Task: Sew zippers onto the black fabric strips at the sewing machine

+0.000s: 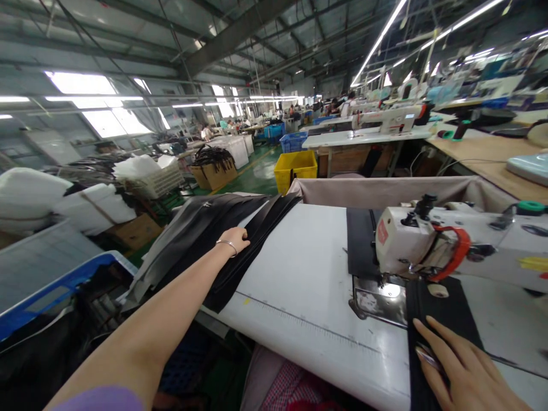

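My left hand (234,242), with a bangle on the wrist, reaches out to a pile of black sheet pieces (188,245) at the table's left. Its fingers are curled on the edge of a black piece; the fingertips are partly hidden. My right hand (466,365) lies with fingers stretched out over a black strip (422,302) in front of the sewing machine (406,240). Something small and shiny shows by its thumb, too unclear to name. The strip runs under the machine head, beside the metal needle plate (381,299). Another black piece (359,240) lies behind the plate.
A printed ruler (303,319) runs along the white table's front edge. On the left stand a blue-rimmed bin (64,294) with dark pieces and white bundles (94,208). Beyond the table are a yellow crate (295,168) and another sewing machine (389,119).
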Action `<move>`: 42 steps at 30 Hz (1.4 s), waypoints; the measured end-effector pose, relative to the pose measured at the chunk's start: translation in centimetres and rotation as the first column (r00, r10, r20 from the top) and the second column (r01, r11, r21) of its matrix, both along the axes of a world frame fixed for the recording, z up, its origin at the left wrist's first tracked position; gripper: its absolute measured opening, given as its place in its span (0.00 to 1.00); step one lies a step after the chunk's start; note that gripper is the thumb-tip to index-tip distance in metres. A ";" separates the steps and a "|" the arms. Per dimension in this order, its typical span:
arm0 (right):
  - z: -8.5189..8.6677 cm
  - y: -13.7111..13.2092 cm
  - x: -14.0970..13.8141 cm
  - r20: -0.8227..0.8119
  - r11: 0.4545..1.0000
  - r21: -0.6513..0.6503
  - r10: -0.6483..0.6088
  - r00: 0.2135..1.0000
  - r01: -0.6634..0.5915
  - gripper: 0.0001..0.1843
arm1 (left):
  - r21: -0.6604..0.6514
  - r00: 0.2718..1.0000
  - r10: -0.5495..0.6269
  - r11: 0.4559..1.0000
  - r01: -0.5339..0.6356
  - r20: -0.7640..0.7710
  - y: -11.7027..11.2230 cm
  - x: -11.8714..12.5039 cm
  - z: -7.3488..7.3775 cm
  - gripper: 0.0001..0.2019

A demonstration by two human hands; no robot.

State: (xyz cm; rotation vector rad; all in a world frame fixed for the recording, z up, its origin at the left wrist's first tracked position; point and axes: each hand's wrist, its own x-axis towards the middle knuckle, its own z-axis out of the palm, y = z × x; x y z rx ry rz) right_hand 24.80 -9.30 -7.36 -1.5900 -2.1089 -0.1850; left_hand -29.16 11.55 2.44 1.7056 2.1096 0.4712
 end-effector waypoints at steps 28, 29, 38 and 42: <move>4.9 0.2 -2.0 0.123 0.981 -0.172 0.114 0.986 -0.092 0.24 | -0.065 0.384 -0.767 0.482 0.874 -0.514 -21.1 12.7 -3.1 0.45; 5.1 0.7 -1.7 0.119 0.977 -0.176 0.141 0.983 -0.119 0.23 | -0.051 0.368 -0.778 0.455 0.889 -0.509 -20.5 12.9 -3.0 0.41; 5.4 4.3 -0.7 0.054 0.964 -0.143 0.235 0.970 -0.225 0.17 | 0.191 0.561 -0.709 0.536 0.823 -0.427 -5.0 17.9 -2.4 0.27; 5.4 4.1 -0.8 0.019 0.961 -0.174 0.220 0.975 -0.213 0.17 | 0.193 0.455 -0.780 0.413 0.890 -0.429 -3.8 21.5 -2.8 0.21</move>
